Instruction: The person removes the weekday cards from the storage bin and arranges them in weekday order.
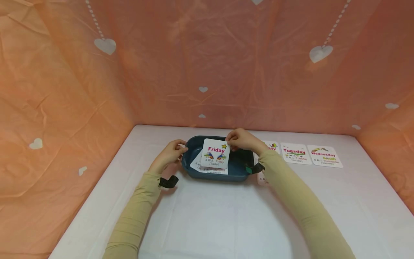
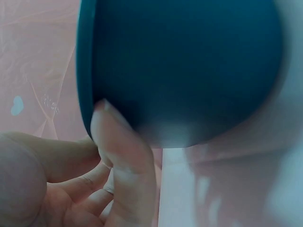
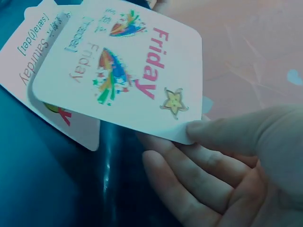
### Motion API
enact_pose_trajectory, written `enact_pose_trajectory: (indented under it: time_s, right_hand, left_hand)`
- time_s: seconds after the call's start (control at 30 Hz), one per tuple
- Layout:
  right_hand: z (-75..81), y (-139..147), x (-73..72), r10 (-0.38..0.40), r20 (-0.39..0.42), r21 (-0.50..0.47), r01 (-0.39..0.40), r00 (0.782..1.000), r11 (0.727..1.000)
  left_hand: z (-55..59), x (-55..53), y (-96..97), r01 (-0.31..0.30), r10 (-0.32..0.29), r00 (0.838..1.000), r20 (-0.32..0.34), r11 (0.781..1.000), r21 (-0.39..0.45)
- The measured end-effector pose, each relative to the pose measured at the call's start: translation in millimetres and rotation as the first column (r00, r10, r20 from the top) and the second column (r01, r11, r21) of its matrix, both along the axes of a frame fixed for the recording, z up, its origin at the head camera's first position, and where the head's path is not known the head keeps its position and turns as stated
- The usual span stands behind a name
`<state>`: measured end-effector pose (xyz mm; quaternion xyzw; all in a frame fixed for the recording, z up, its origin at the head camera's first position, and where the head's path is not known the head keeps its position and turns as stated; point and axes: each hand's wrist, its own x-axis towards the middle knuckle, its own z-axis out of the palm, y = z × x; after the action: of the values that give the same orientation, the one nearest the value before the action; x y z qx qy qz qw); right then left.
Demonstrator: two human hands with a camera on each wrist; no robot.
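A dark blue oval tray stands on the white table. My left hand pinches its left rim between thumb and finger, as the left wrist view shows on the tray wall. With thumb and fingers, my right hand pinches a corner of the Friday card over the tray. That Friday card slants above the Saturday card in the right wrist view. In the head view, the Saturday card and another card poke out from beneath it, inside the tray.
Right of the tray lie a Tuesday card and a Wednesday card in a row. Two more cards, one a partly seen card, are half hidden by the right arm. Orange cloth with white hearts walls the table's back and sides.
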<state>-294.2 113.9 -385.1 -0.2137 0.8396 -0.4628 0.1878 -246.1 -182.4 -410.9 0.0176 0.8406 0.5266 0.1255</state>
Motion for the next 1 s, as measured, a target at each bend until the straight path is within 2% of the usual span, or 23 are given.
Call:
enact_pose_trajectory:
  time_s: [0.23, 0.43, 0.6, 0.77, 1.0]
  right_hand:
    - [8.6, 20, 1.0, -0.099, -0.002, -0.085, 0.099, 0.995, 0.991]
    - [22.2, 47, 4.5, -0.164, 0.033, -0.133, 0.167, 0.986, 0.977]
    - [33.0, 75, 10.7, -0.223, 0.058, -0.164, 0.23, 0.973, 0.959]
    - [36.8, 100, 19.9, -0.266, 0.054, -0.164, 0.271, 0.962, 0.948]
    - [29.9, 133, 30.9, -0.316, 0.031, -0.099, 0.317, 0.948, 0.943]
  left_hand:
    - [-2.9, -2.7, 0.6, -0.005, 0.005, 1.0, 0.002, 1.0, 0.003]
    - [0.9, 0.8, 0.7, 0.004, -0.004, 1.0, -0.015, 1.0, 0.013]
    - [2.5, 1.6, -0.5, -0.005, 0.005, 1.0, -0.003, 1.0, 0.01]
    - [-2.4, -1.0, -2.3, -0.018, 0.018, 1.0, 0.018, 1.0, -0.011]
    - [-3.5, 0.8, -1.2, -0.013, 0.013, 1.0, 0.018, 1.0, -0.009]
